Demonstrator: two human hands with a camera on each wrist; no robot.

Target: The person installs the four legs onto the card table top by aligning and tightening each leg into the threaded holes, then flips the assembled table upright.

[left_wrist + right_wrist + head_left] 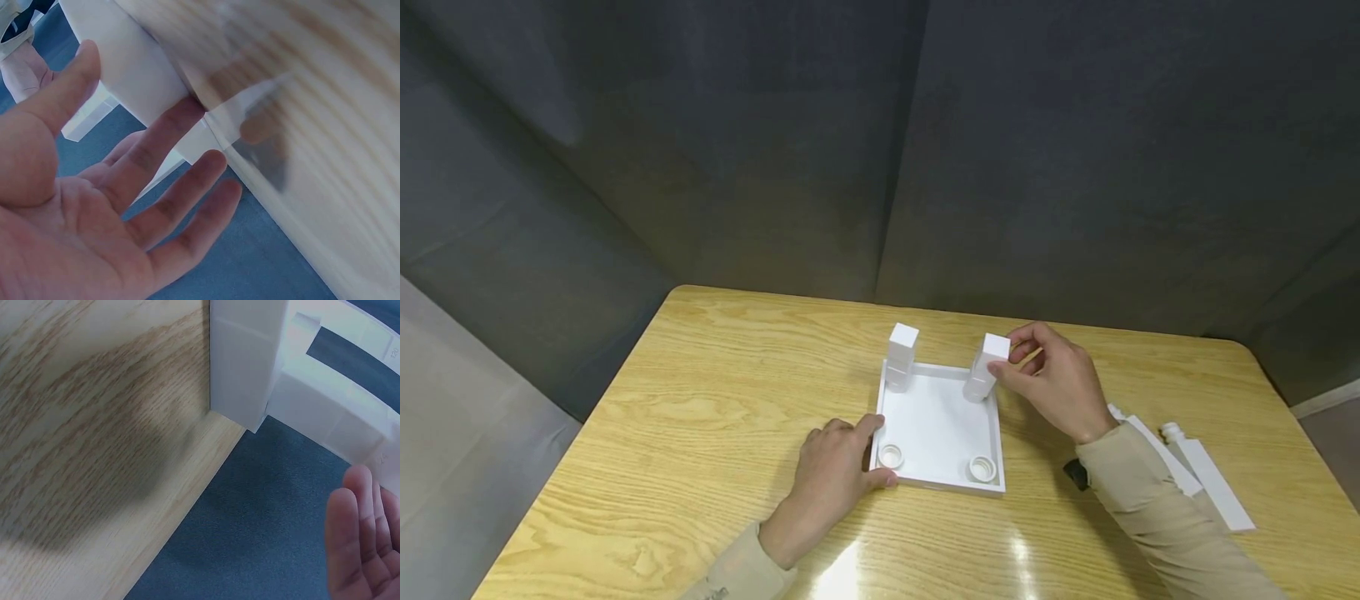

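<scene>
A white square tray-like tabletop [936,425] with a raised rim lies on the wooden table. My left hand [835,467] holds its near left corner, thumb at the front edge and index finger at the left side. My right hand [1060,383] pinches the upper part of an upright white square leg [987,365] at the far right corner, thumb on its near face. A second leg [901,354] stands upright at the far left corner. Round threaded sockets, one near left [891,456] and one near right [982,469], show at the front corners.
Two more white legs, one outer [1213,483] and one inner [1165,454], lie on the wooden table [715,400] beside the right forearm. A threaded end shows on the outer one. Dark curtains [880,150] hang behind the table's far edge.
</scene>
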